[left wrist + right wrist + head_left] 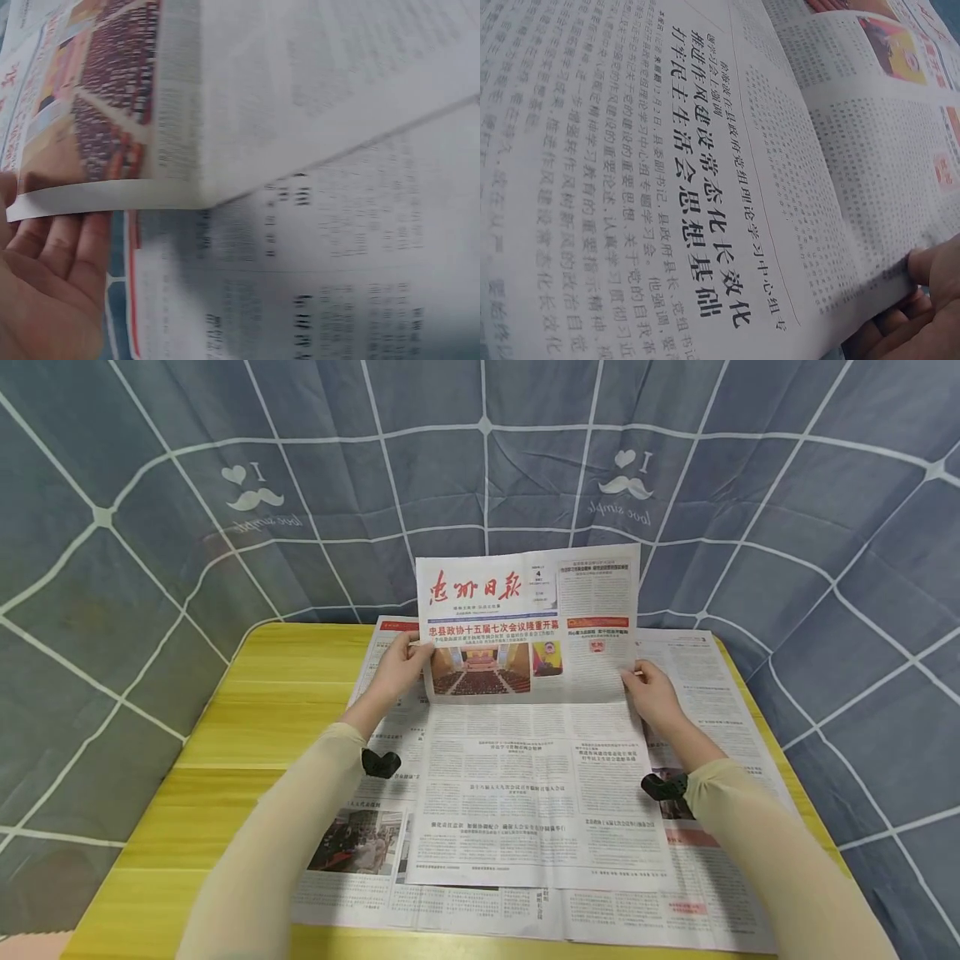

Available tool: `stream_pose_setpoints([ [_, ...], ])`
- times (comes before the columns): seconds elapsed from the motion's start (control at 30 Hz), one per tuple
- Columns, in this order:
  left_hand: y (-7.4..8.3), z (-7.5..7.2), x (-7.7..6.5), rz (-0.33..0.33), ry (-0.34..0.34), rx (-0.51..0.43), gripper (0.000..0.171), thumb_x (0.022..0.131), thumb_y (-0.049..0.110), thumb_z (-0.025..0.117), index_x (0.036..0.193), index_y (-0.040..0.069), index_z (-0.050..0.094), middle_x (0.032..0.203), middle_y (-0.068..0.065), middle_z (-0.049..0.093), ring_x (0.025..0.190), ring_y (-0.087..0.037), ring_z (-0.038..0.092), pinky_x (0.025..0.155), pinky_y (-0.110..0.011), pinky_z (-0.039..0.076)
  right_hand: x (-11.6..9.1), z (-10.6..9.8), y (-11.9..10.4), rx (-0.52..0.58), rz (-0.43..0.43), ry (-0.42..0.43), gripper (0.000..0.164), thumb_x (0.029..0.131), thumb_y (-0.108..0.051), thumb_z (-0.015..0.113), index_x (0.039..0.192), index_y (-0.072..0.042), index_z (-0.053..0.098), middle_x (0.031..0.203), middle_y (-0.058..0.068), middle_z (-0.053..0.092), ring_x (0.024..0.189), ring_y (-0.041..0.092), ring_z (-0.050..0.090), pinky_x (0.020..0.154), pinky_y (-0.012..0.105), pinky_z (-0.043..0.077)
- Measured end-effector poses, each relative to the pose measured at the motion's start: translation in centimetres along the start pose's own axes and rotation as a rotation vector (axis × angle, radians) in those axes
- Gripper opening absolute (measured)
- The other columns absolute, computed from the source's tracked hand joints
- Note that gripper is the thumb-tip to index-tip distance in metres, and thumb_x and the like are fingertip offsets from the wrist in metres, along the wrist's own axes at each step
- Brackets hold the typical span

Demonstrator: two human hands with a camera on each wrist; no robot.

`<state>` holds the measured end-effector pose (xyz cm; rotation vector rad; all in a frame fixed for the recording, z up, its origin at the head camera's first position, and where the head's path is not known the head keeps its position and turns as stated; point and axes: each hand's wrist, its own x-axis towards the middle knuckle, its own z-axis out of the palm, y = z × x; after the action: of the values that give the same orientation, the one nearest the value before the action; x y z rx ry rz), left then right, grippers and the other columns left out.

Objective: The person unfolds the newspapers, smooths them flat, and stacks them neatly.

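A newspaper page (pixel 502 777) with a red masthead lies over other sheets, its upper half lifted and tilted up along a crosswise crease. My left hand (pixel 401 667) pinches its left edge beside the photo of a full hall. In the left wrist view the fingers (pixel 56 247) pass behind the paper edge, with the thumb mostly out of frame. My right hand (pixel 651 692) pinches the right edge a little lower, close to the crease. In the right wrist view the thumb (pixel 922 264) lies on the printed face, the other fingers curled behind the sheet.
Spread newspaper sheets (pixel 720 718) lie underneath, reaching past the page on both sides. They rest on a yellow wood-grain table (pixel 247 727). A grey-blue curtain (pixel 525 485) with white lines surrounds the table at the back and sides.
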<state>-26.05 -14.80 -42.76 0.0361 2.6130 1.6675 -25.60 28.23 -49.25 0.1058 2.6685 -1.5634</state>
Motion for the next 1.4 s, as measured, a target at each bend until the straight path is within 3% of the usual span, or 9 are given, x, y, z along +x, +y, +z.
stream_pose_setpoints([
  [0.13, -1.0, 0.8, 0.0, -0.052, -0.061, 0.119, 0.055, 0.107, 0.031, 0.057, 0.153, 0.006, 0.039, 0.086, -0.008, 0.050, 0.065, -0.018, 0.043, 0.059, -0.031, 0.037, 0.0, 0.2, 0.2, 0.016, 0.035, 0.018, 0.041, 0.111, -0.032, 0.045, 0.131, 0.002, 0.055, 0.115, 0.022, 0.058, 0.093, 0.029, 0.057, 0.073, 0.035, 0.047],
  [0.3, -1.5, 1.5, -0.3, -0.109, -0.113, 0.240, 0.057, 0.106, 0.027, 0.059, 0.153, 0.005, 0.037, 0.094, -0.012, 0.054, 0.070, -0.020, 0.053, 0.059, -0.031, 0.043, 0.0, 0.4, 0.2, 0.020, 0.086, 0.009, 0.039, 0.111, -0.031, 0.044, 0.132, 0.002, 0.053, 0.119, 0.023, 0.057, 0.096, 0.031, 0.058, 0.073, 0.037, 0.048],
  [0.6, -1.6, 2.5, -0.6, -0.115, -0.100, 0.395, 0.059, 0.105, 0.025, 0.060, 0.155, 0.004, 0.037, 0.094, -0.011, 0.054, 0.076, -0.022, 0.050, 0.065, -0.035, 0.042, 0.0, 0.3, 0.9, -0.137, 0.105, -0.024, 0.037, 0.109, -0.025, 0.047, 0.128, 0.006, 0.056, 0.110, 0.022, 0.058, 0.086, 0.028, 0.056, 0.065, 0.034, 0.048],
  [0.87, -2.0, 3.1, -0.7, -0.128, -0.117, 0.485, 0.058, 0.105, 0.024, 0.060, 0.154, 0.003, 0.038, 0.103, -0.012, 0.060, 0.082, -0.024, 0.056, 0.071, -0.038, 0.045, -0.7, 0.1, 1.0, -0.163, 0.111, -0.064, 0.032, 0.108, -0.021, 0.051, 0.119, 0.007, 0.058, 0.099, 0.019, 0.060, 0.077, 0.024, 0.057, 0.059, 0.033, 0.048],
  [1.23, -2.6, 3.7, -0.9, -0.121, -0.104, 0.608, 0.062, 0.104, 0.026, 0.062, 0.155, 0.003, 0.037, 0.122, -0.017, 0.063, 0.103, -0.031, 0.063, 0.086, -0.047, 0.051, -1.0, 0.2, 1.3, -0.204, 0.097, -0.085, 0.032, 0.107, -0.022, 0.052, 0.118, 0.008, 0.057, 0.098, 0.018, 0.059, 0.073, 0.022, 0.054, 0.057, 0.033, 0.046],
  [1.4, -2.6, 4.0, -1.0, -0.096, -0.092, 0.711, 0.067, 0.103, 0.026, 0.063, 0.158, 0.003, 0.032, 0.139, -0.020, 0.059, 0.124, -0.035, 0.059, 0.100, -0.051, 0.049, -0.8, 0.2, 1.4, -0.230, 0.094, -0.089, 0.034, 0.107, -0.021, 0.052, 0.121, 0.009, 0.056, 0.101, 0.020, 0.059, 0.074, 0.022, 0.053, 0.058, 0.033, 0.045],
])
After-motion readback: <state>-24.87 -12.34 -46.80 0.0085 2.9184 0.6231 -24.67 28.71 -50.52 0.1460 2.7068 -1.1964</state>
